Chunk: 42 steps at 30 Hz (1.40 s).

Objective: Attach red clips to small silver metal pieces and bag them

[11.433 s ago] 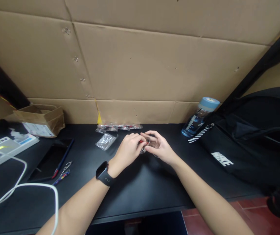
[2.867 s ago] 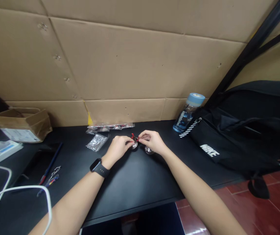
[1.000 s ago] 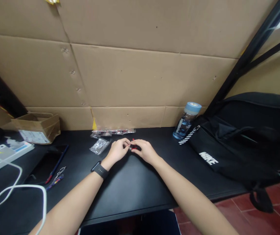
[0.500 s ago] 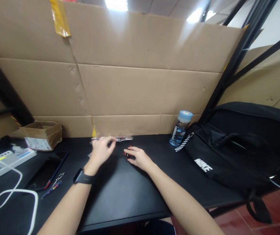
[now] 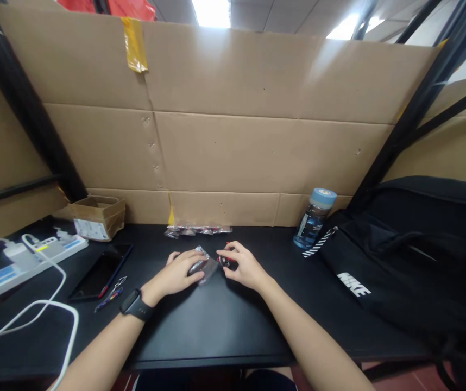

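My left hand (image 5: 180, 271), with a black watch on its wrist, is closed over a small transparent plastic bag (image 5: 208, 270) on the black desk. Something dark shows at the bag between thumb and fingers; its kind is hard to make out. Just to the right, my right hand (image 5: 247, 266) has thumb and fingers curled round a small red and black object (image 5: 225, 261), mostly covered by the fingers. The bag's right edge lies close to this object. Behind both hands, a row of shiny plastic packets (image 5: 198, 231) lies along the cardboard wall.
At left are a power strip (image 5: 29, 263) with white cables, a dark phone or tablet (image 5: 101, 271), a key ring (image 5: 113, 296) and a small cardboard box (image 5: 98, 218). A blue-lidded bottle (image 5: 314, 218) and a black backpack (image 5: 412, 266) stand at right.
My left hand has come back from the packets by the wall and is now on a transparent bag near my right hand. The right hand still holds the red and black object. The view has shifted left.
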{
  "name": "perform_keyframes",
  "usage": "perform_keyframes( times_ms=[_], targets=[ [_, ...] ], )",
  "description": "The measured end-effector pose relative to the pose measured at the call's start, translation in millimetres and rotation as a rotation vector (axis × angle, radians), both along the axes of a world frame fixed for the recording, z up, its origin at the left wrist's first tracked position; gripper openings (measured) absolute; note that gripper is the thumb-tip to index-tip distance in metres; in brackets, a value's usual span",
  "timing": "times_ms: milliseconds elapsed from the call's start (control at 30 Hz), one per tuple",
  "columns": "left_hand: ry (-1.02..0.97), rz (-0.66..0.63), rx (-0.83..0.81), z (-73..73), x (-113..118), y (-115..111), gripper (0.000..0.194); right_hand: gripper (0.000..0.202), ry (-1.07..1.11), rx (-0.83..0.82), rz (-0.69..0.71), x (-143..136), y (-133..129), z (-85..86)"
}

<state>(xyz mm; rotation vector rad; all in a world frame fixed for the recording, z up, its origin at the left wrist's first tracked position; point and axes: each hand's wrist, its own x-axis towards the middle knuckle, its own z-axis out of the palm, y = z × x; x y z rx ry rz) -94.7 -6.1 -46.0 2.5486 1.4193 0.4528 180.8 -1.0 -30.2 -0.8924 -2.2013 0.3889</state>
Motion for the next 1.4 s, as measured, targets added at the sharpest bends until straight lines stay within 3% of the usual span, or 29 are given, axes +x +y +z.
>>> perform_keyframes(
  times_ms=[100, 200, 533, 767, 1233, 1400],
  targets=[
    [-0.027, -0.050, 0.030, 5.3, 16, -10, 0.051, 0.054, -0.044, -0.057, 0.066, 3, -9, 13.2],
    [-0.051, -0.049, 0.075, 8.2, 24, -16, 0.053, 0.042, -0.091, -0.097, 0.066, 4, -13, 20.5],
    [-0.077, -0.098, 0.062, 4.3, 30, -18, 0.072, 0.015, -0.281, -0.186, -0.010, -2, -23, 21.7],
    [-0.044, -0.108, -0.018, 5.1, 29, -21, 0.076, 0.012, -0.293, -0.200, 0.005, -6, -30, 27.0],
    [-0.063, -0.117, -0.029, -1.4, 30, -18, 0.081, 0.018, -0.154, -0.145, -0.037, -26, -18, 1.8],
    [-0.067, -0.099, -0.052, -6.6, 26, -15, 0.092, 0.016, -0.156, -0.144, 0.067, -24, -23, 6.6]
  ],
)
